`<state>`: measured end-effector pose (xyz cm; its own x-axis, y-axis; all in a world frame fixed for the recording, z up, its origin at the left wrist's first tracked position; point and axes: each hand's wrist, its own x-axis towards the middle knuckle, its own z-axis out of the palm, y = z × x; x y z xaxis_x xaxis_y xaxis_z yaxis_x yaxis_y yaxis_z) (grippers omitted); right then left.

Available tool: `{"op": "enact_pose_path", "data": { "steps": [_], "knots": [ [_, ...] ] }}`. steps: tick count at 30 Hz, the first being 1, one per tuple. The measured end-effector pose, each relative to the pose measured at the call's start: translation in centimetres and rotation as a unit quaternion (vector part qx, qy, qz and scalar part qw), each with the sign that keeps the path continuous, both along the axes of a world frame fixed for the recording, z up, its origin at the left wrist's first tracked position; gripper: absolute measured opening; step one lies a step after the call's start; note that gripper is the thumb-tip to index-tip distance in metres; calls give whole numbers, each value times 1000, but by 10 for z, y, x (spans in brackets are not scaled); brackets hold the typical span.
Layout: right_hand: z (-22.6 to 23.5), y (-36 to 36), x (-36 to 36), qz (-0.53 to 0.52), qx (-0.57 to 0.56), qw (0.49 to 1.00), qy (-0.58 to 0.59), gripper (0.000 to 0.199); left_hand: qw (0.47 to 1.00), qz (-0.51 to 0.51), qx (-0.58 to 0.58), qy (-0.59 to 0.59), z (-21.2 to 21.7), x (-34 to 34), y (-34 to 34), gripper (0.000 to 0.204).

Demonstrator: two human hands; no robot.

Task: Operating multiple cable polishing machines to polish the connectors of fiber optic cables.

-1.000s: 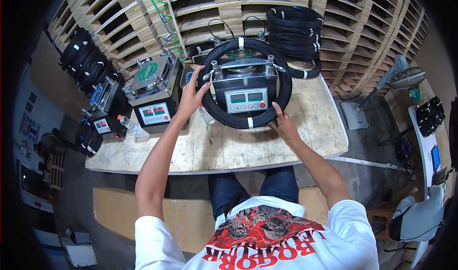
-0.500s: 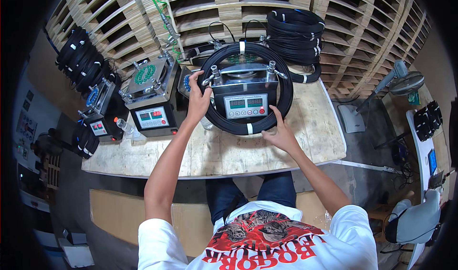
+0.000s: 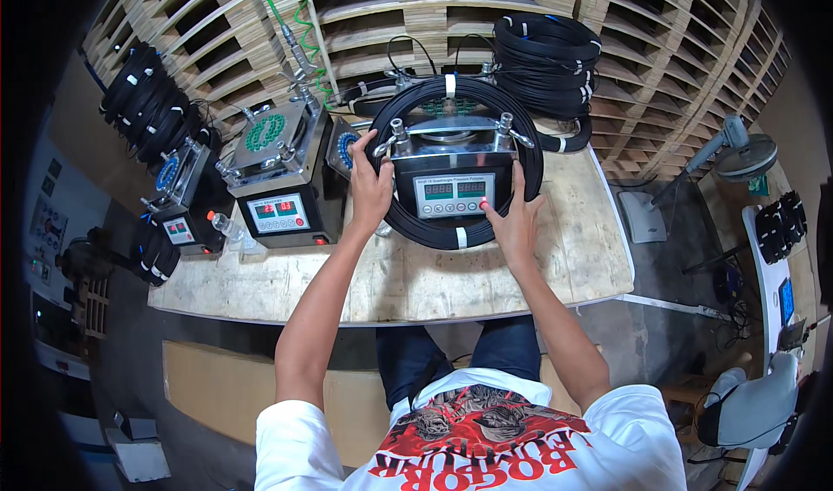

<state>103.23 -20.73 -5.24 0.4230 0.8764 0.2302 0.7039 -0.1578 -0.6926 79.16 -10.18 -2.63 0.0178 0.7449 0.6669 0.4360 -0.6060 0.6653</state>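
Note:
A grey box-shaped machine (image 3: 451, 179) with a lit front panel stands on the wooden workbench (image 3: 573, 257). A black coil of cable (image 3: 529, 157) with white ties lies looped around the machine. My left hand (image 3: 371, 187) rests on the coil's left side by the machine's edge. My right hand (image 3: 514, 216) lies over the coil's lower right part, its thumb touching a red button on the panel.
A second similar machine (image 3: 282, 179) and a smaller one (image 3: 184, 200) stand to the left, with a small plastic bottle (image 3: 227, 229) between them. Stacked black coils (image 3: 548, 57) sit behind; more coils (image 3: 147, 101) lie at far left. Wooden pallets (image 3: 434, 5) form the backdrop. A floor fan (image 3: 737, 157) stands at right.
My right hand slid from the coil's lower edge up onto the machine's front, its thumb now at the red button. My left hand shifted slightly lower along the coil's left side.

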Motion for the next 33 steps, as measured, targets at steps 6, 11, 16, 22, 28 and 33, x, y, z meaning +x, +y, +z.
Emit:
{"op": "enact_pose_path", "data": {
  "steps": [6, 11, 16, 22, 28, 33],
  "knots": [
    [-2, 1, -3, -33, 7, 999, -10, 98, 1000, -2, -19, -14, 6, 7, -7, 52],
    [9, -1, -3, 13, -23, 999, 38, 96, 999, 0, -52, 9, 4, -10, -4, 55],
    [17, -1, 43, 46, 94, 993, -62, 64, 974, 103, 83, 185, 36, -9, -17, 45],
    [80, 31, 63, 163, 151, 971, 85, 29, 929, 15, 89, 358, 73, -25, -9, 22],
    [81, 54, 73, 191, 208, 954, 97, 19, 889, -13, 130, 439, 80, -27, 1, 17],
    [105, 69, 96, 250, 96, 963, 43, 21, 893, -105, -6, 438, 120, -26, 12, 18]
  ]
}}
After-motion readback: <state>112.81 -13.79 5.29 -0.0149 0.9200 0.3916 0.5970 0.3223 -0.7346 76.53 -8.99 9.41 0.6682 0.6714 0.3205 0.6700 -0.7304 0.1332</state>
